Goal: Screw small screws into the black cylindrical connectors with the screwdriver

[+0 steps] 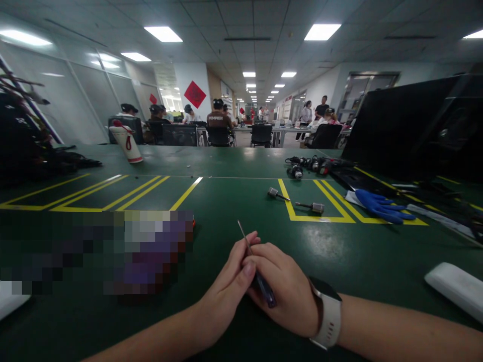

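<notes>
My two hands meet over the front middle of the green table, around a slim screwdriver [266, 293]. Its thin metal shaft points up and away from me, and its dark translucent handle lies along the right palm. My right hand [289, 286], with a watch on the wrist, is closed around it, the thumb near the shaft. My left hand [222, 296] is closed in from the other side, fingers behind the shaft and thumb close to the handle. Part of the grip is hidden where the fingers overlap. Beyond lie two short tools with knurled metal heads [278, 194] [316, 207].
Yellow tape [320, 219] marks the green table [226, 201]. At right are a blue glove [381, 205], dark cabled parts [311, 164], a black screen [407, 130] and a white object [455, 289]. Left holds a paper cup [128, 143] and a pixelated patch. People sit beyond.
</notes>
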A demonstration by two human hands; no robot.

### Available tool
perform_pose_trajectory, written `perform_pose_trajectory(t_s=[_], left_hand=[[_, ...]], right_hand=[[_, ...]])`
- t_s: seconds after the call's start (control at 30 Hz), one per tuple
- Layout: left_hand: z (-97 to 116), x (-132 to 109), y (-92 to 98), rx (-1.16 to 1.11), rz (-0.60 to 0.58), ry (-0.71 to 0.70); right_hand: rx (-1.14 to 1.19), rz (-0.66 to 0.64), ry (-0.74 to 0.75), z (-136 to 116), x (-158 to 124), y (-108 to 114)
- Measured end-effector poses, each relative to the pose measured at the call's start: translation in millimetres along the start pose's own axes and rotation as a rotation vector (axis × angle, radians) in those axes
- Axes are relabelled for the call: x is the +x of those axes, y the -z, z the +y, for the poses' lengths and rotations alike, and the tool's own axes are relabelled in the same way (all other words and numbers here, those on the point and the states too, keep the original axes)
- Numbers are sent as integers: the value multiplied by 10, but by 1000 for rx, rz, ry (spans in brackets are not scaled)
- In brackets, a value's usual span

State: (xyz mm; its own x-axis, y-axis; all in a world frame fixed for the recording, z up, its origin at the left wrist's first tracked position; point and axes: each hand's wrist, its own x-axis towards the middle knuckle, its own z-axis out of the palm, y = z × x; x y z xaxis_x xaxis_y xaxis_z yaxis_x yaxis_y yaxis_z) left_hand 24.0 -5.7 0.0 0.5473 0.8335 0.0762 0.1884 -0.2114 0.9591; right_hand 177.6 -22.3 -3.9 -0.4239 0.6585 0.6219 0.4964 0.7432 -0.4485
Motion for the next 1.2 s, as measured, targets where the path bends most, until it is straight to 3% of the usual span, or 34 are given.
perform_pose_trajectory(t_s=[0.13,0.23,0.3,0.37,0.53,0.63,0.77,1.0,1.2], left_hand=[[-12,9,46,100,36,-65],[-3,38,114,153,115,-93],[-8,66,159,183,152,-51],[-28,91,189,200,147,1],[-65,99,190,261,28,6],[-47,89,177,300,-1,2],[-30,95,182,313,7,18],[-28,94,188,317,-15,6],[-17,103,189,324,-5,7]], right_hand=[[-112,6,95,61,70,148],[-158,125,67,228,197,359],[-226,282,-31,426,286,544],[-396,430,-236,686,340,752],[-584,601,-549,1390,203,1217],[-656,588,-719,1689,17,1356],[-699,458,-849,1897,-143,1388],[-754,243,-865,1956,-171,1339],[-774,178,-869,1955,-176,1343]])
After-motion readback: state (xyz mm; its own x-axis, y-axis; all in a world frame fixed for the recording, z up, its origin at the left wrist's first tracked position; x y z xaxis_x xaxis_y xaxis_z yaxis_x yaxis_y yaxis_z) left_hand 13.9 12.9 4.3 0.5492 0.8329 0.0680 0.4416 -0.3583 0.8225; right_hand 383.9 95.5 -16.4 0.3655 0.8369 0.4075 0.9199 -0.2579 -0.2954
